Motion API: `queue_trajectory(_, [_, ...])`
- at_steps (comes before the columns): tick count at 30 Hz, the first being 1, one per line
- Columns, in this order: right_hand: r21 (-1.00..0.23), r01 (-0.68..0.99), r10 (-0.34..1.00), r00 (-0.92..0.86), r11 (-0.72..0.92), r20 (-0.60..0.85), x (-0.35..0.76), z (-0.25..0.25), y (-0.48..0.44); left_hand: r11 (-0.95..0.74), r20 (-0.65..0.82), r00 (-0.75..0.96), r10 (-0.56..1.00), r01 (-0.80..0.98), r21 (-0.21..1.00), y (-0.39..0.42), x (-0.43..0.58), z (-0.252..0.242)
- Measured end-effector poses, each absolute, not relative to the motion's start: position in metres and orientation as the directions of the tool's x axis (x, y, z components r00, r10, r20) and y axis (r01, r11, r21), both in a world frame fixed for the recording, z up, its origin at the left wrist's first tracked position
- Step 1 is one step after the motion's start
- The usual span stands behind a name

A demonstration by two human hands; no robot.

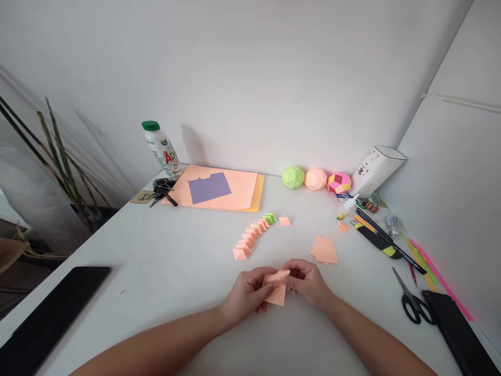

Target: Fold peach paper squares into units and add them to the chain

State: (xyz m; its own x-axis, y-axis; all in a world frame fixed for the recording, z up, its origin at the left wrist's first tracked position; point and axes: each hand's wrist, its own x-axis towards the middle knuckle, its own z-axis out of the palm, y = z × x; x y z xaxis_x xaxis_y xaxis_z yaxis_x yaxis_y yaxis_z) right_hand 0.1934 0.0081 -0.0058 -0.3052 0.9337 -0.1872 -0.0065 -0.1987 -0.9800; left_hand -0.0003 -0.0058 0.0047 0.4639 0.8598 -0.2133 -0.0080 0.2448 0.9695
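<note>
A folded peach paper piece is pinched between fingers of left hand and right hand. It is held just above bare desk, near the front edge, with the folded-unit row beyond.

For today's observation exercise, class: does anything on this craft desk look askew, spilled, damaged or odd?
Nothing is spilled. The white container at the back right leans instead of standing upright, and the purple sheet has a notch in its top edge. The left hand and right hand hold a peach paper piece.
</note>
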Motion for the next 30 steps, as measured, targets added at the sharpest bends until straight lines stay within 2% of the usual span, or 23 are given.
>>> queue_trajectory(16, [-0.987, 0.014, 0.945, -0.287, -0.160, -0.158, 0.1913, -0.0044, 0.0081, 0.197, -0.187, 0.479, 0.858, 0.031, 0.980, -0.0053, -0.0016, 0.0078])
queue_trajectory(20, [-0.992, 0.002, 0.936, -0.329, -0.128, -0.122, 0.1905, -0.0020, 0.0077, 0.204, -0.195, 0.482, 0.854, 0.034, 0.978, -0.0053, -0.0016, 0.0094])
queue_trajectory(30, [-0.984, -0.014, 0.943, -0.288, -0.175, -0.164, 0.1929, -0.0104, 0.0042, 0.195, -0.175, 0.475, 0.862, 0.006, 0.981, -0.0056, -0.0011, 0.0071])
